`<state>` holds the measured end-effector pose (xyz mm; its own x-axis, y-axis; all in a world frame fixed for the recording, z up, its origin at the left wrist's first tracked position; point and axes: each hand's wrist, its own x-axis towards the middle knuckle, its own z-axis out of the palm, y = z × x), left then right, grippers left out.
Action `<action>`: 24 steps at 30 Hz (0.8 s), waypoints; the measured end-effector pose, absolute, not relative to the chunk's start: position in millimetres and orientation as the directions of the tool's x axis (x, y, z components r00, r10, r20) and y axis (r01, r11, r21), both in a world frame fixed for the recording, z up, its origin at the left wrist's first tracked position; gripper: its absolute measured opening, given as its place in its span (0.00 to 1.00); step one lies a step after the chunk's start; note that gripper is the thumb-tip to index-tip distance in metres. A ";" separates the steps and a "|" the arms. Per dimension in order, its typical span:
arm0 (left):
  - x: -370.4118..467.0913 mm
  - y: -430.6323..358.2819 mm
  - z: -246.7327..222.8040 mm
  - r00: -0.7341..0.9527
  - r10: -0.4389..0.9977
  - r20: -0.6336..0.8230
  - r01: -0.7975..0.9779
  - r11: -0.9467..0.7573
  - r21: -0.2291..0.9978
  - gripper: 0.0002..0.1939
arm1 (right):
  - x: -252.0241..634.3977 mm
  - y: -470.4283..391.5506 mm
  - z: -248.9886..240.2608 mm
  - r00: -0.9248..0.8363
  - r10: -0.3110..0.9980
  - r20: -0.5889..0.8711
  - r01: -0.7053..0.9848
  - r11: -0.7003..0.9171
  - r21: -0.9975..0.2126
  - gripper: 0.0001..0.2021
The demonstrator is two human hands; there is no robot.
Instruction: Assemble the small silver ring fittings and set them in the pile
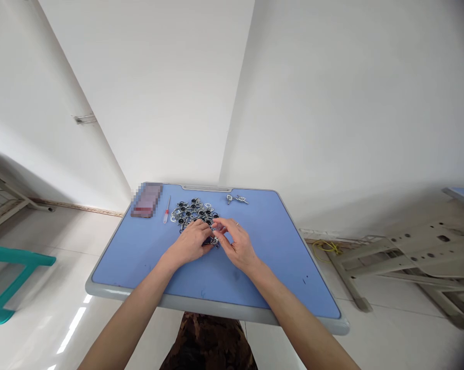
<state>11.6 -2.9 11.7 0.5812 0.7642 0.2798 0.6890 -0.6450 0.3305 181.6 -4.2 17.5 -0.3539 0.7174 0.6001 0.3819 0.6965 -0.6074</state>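
Note:
A pile of small silvery metal parts with black round pieces [188, 213] lies on the blue tabletop. My left hand [195, 240] is at the near edge of the pile, palm down, its fingers curled round a small metal part [215, 241]. Part of that piece sticks out beyond the fingertips; the rest is hidden. Close beside it, my right hand [237, 245] has its thumb and fingers bent and apart, with the tips near the same part. Whether they touch it is hard to see. Two similar metal pieces [237, 199] lie apart at the back of the table.
Left of the pile lies a screwdriver [166, 213] with a clear and red handle. A blurred-out flat object [147, 199] rests at the table's back left corner. The blue table [282, 267] has a raised grey rim. A green stool [12, 277] stands left, another desk's frame [409, 257] right.

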 end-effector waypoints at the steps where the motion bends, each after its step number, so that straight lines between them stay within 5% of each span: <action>1: 11.8 -3.1 11.5 0.579 0.764 0.285 0.690 -0.645 0.329 0.04 | 180.4 -4.4 16.9 -0.344 0.726 0.596 0.388 0.688 -0.613 0.13; 11: 11.7 -3.6 10.5 0.578 0.765 0.284 0.691 -0.644 0.328 0.04 | 176.0 -5.2 7.0 -0.360 0.771 0.525 0.324 0.631 -0.705 0.15; 24: 12.4 -3.1 11.1 0.571 0.770 0.283 0.694 -0.637 0.335 0.03 | 173.7 -7.0 15.2 -0.331 0.738 0.588 0.343 0.675 -0.654 0.15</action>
<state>12.4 -3.1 11.1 0.5710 0.7705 0.2835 0.6936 -0.6375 0.3355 173.7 -7.0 15.2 -0.3315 0.7380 0.5878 0.3426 0.6746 -0.6538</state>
